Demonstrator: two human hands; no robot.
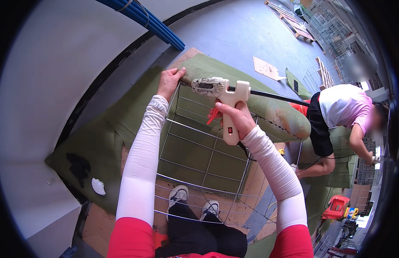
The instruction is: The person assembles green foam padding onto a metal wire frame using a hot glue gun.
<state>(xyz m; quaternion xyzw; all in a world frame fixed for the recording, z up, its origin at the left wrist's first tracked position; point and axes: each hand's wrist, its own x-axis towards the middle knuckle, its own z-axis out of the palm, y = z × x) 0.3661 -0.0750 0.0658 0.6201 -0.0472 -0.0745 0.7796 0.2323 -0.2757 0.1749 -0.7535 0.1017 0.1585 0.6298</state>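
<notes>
My right hand is wrapped round the handle of a white glue gun with a red trigger. A long black glue stick runs out of its back, to the right. The gun's sooty nozzle end lies close to my left hand. That hand pinches the edge of a green felt-like sheet at the far left corner of a wire frame. Along the frame's far side the sheet lies bulging, with brown stains at its right. The nozzle tip itself is hard to make out.
Another person bends over work at the right. Blue pipes lean by the white wall. A black glove-like thing and a white scrap lie on green sheeting. At the lower right stands a red plastic piece. A cord trails from the gun.
</notes>
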